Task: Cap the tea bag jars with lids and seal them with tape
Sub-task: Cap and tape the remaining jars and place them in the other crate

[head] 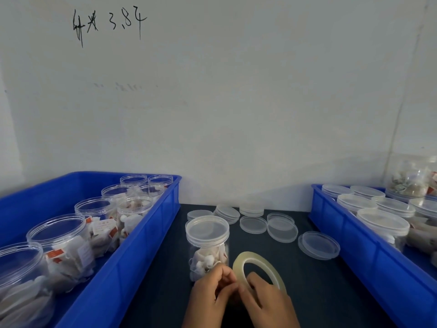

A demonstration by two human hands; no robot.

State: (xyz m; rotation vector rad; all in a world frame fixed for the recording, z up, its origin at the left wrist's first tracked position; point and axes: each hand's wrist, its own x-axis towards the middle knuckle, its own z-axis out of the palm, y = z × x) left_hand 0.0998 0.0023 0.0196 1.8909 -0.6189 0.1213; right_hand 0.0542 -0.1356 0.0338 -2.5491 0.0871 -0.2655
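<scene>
A person stands at a dark table [307, 292] set against a pale wall [236, 102] with dark handwriting near its top left. At the near edge, both hands meet around a tape roll [257, 266] of clear tape, held upright on its edge. The right hand [267, 304] grips the roll's lower rim, fingers curled over it. The left hand [212, 294] pinches at the roll's left side, fingertips bunched together — whether it holds a loose tape end is too small to tell.

Just behind the left hand stands a clear jar [208, 247] packed with tea bags, its lid [207, 227] already on. Beyond it, loose lids [281, 229] lie scattered flat on the table, some overlapping or stacked.

A blue left bin [142, 245] holds rows of open jars [58, 235] filled with tea bags, none capped. A blue right bin [354, 245] holds capped jars [383, 223] — one more jar sits on top of them at the far right, against the wall.
</scene>
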